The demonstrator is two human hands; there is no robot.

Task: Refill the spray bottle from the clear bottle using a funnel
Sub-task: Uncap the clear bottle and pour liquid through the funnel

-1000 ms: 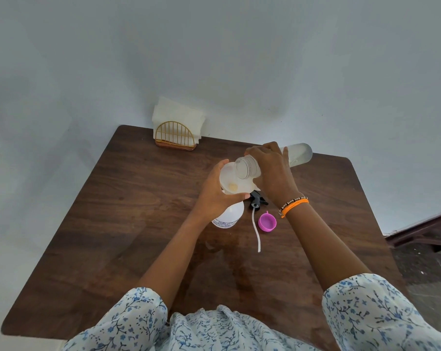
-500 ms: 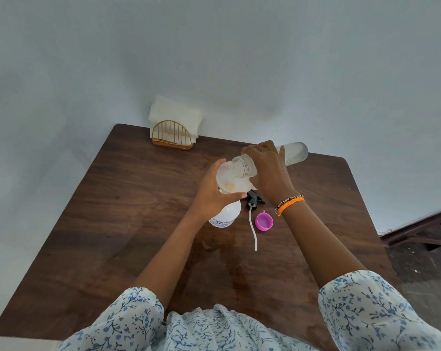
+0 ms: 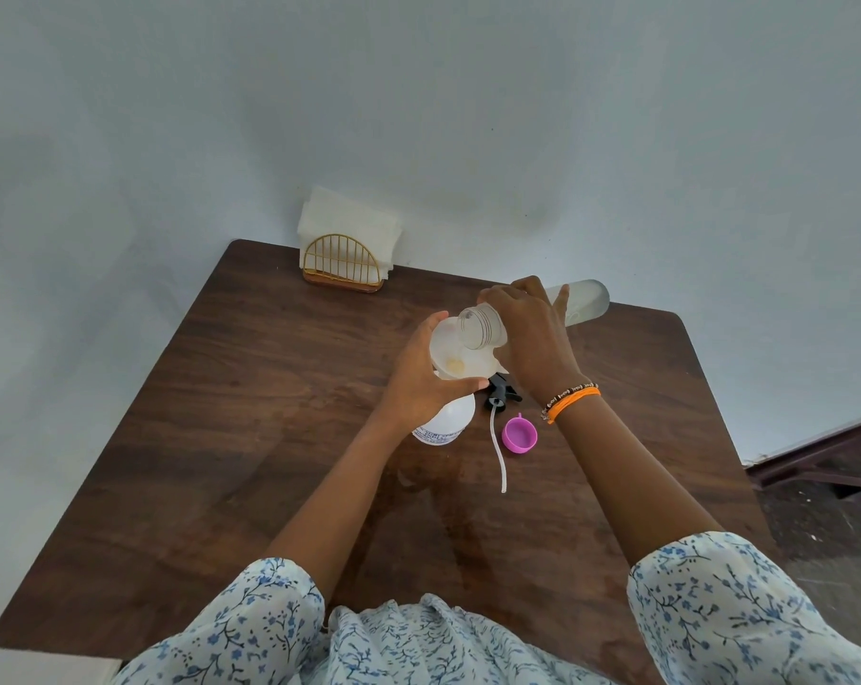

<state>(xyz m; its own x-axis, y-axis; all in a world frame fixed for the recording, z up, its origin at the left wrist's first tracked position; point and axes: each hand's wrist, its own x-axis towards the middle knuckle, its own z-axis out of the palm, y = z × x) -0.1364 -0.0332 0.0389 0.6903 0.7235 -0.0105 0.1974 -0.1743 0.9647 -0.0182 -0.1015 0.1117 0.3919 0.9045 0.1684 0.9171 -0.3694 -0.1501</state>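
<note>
A white spray bottle (image 3: 445,422) stands near the middle of the wooden table (image 3: 230,412) with a white funnel (image 3: 455,355) in its neck. My left hand (image 3: 426,380) grips the funnel's rim and the bottle's top. My right hand (image 3: 529,338) grips the clear bottle (image 3: 584,301), which lies tipped almost flat, its open mouth over the funnel's bowl. The black spray head (image 3: 502,390) with its white tube lies on the table right of the bottle, and a pink cap (image 3: 520,435) lies beside it.
A gold wire napkin holder (image 3: 344,264) with white napkins stands at the table's far edge against the wall. Dark furniture legs (image 3: 824,462) stand on the floor to the right. Damp patches mark the tabletop in front of the bottle.
The clear bottle's mouth has shifted slightly over the funnel. Both hands keep their grips; the apparent shift of the scene comes from my head moving.
</note>
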